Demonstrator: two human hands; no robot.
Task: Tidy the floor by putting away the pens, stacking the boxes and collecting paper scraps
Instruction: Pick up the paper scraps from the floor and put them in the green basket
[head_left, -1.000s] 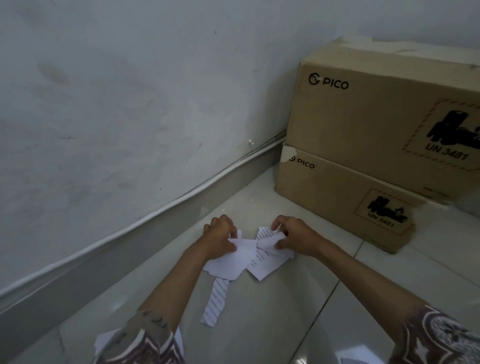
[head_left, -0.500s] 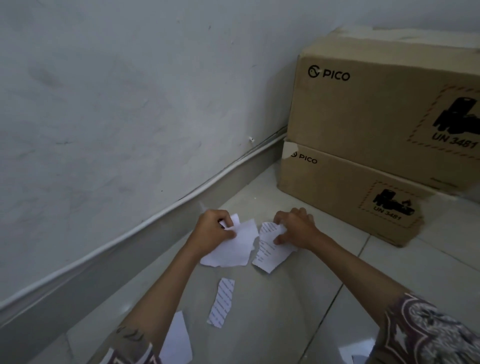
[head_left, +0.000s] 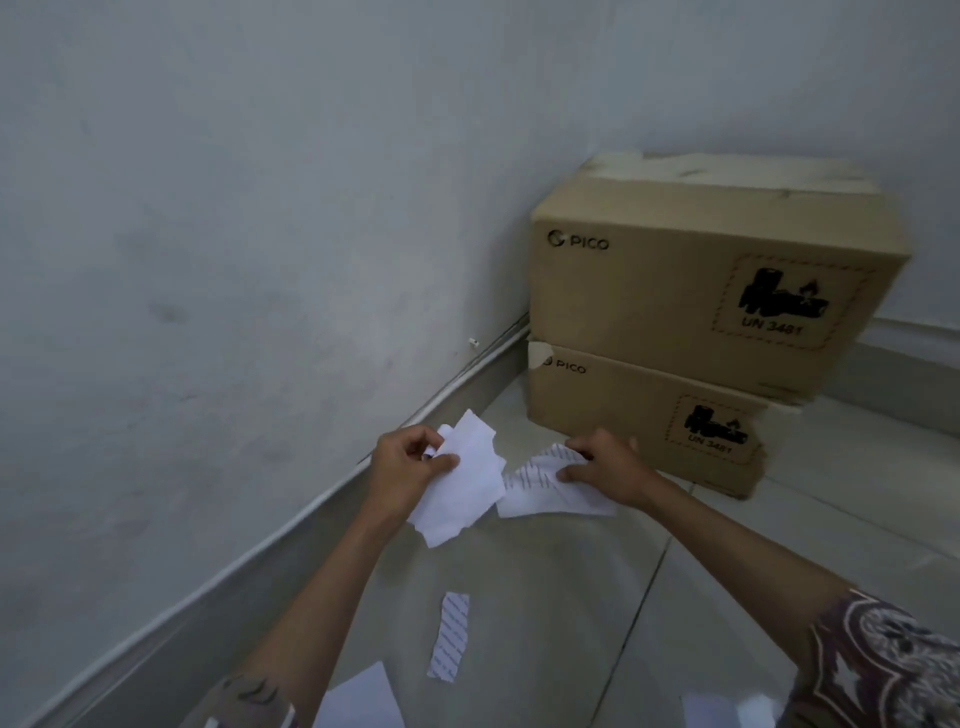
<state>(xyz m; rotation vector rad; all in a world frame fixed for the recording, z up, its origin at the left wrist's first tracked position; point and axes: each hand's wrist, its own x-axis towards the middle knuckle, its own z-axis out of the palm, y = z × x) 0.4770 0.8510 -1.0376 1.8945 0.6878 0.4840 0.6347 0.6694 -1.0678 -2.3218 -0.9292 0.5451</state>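
Note:
My left hand (head_left: 410, 462) pinches a blank white paper scrap (head_left: 462, 483) lifted off the floor. My right hand (head_left: 608, 465) grips a printed paper scrap (head_left: 545, 488) just to its right. A narrow printed strip (head_left: 449, 636) lies on the tiled floor below them. Two brown cardboard PICO boxes stand in the corner: the large box (head_left: 691, 280) sits on the flatter box (head_left: 639, 415), a little skewed. No pens are in sight.
More white paper (head_left: 363, 696) lies on the floor at the bottom edge, and another piece (head_left: 711, 709) shows at bottom right. A white wall with a cable (head_left: 291, 525) along the skirting runs on the left. Pale floor tiles (head_left: 753, 571) stretch to the right.
Both hands have lifted their scraps off the floor and moved them slightly apart. The narrow strip has dropped free and lies on the floor. The view has tilted up and back.

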